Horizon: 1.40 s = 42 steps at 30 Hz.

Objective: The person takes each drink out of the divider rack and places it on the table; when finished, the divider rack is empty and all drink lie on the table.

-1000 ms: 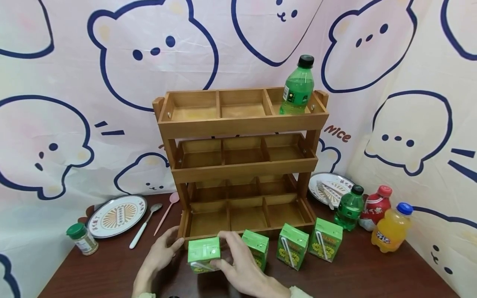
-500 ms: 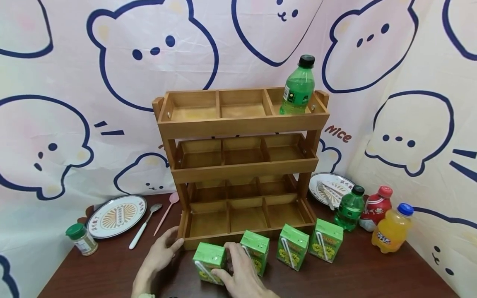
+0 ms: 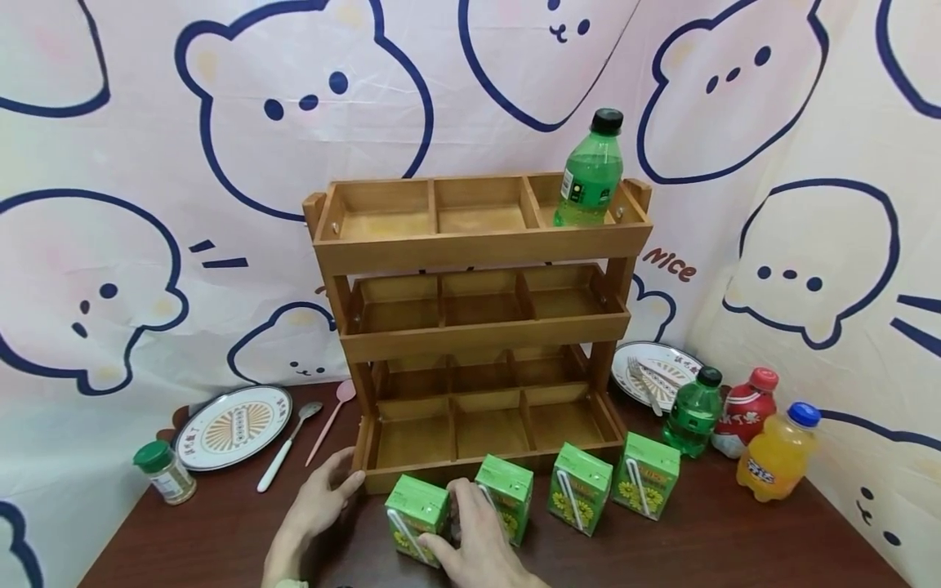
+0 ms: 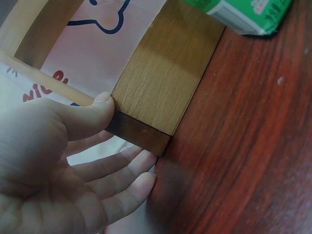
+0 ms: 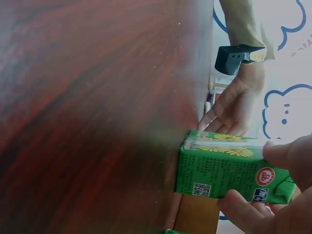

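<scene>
With thumb and fingers, my right hand holds a green drink carton, which has a straw on its front and stands upright at the table's front. In the right wrist view the thumb and fingers lie on either side of the carton, near its top. My left hand grips the lower left corner of the wooden shelf rack; the left wrist view shows its thumb against the wooden end piece and the other fingers behind. More green cartons, one right beside my right hand, stand in a row.
A green bottle stands in the rack's top right compartment. To the right are a green bottle, a red bottle, an orange drink bottle and a plate. On the left lie a plate, spoon and shaker.
My right hand has brought the carton down and slightly right, from a tilted position at the rack's front edge to upright on the table. The left hand has stayed at the rack's corner.
</scene>
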Each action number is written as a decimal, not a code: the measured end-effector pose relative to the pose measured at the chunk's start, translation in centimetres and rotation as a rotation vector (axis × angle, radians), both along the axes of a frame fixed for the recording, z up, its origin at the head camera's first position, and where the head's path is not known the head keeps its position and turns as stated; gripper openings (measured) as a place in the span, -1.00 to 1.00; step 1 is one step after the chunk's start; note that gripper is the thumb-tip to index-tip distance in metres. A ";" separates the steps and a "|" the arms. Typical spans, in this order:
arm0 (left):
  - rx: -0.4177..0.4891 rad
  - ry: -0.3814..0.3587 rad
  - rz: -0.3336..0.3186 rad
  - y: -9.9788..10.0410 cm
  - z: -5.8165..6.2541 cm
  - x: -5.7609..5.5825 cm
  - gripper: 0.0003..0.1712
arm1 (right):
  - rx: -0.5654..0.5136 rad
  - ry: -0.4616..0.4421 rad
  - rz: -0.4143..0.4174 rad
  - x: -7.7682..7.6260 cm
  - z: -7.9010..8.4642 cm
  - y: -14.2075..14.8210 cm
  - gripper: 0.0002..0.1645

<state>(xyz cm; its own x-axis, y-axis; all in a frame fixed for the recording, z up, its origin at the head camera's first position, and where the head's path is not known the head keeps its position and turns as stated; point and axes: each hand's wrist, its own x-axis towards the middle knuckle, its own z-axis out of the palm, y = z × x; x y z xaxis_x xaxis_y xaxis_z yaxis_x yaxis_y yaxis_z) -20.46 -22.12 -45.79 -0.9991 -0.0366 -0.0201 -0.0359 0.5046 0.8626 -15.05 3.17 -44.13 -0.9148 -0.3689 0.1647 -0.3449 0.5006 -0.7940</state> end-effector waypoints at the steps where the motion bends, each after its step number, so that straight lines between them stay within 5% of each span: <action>1: 0.002 0.000 -0.001 0.0 0.0 0.0 -0.44 | -0.005 -0.012 -0.001 0.1 0.1 0.0 -0.41; 8: 0.004 -0.008 0.001 0.1 0.0 0.0 -0.44 | -0.136 -0.083 0.052 0.2 1.0 0.9 -0.49; 14: 0.006 -0.018 0.006 0.1 0.0 0.0 -0.44 | -0.220 0.006 0.016 -0.7 3.6 2.3 -0.57; 30: -0.005 -0.004 0.001 0.0 -0.1 0.0 -0.45 | -0.213 0.465 -0.328 -9.0 19.7 10.8 -0.54; 42: 0.011 -0.012 0.002 0.0 -0.1 0.0 -0.45 | -0.197 0.699 -0.538 -12.4 27.1 13.0 -0.42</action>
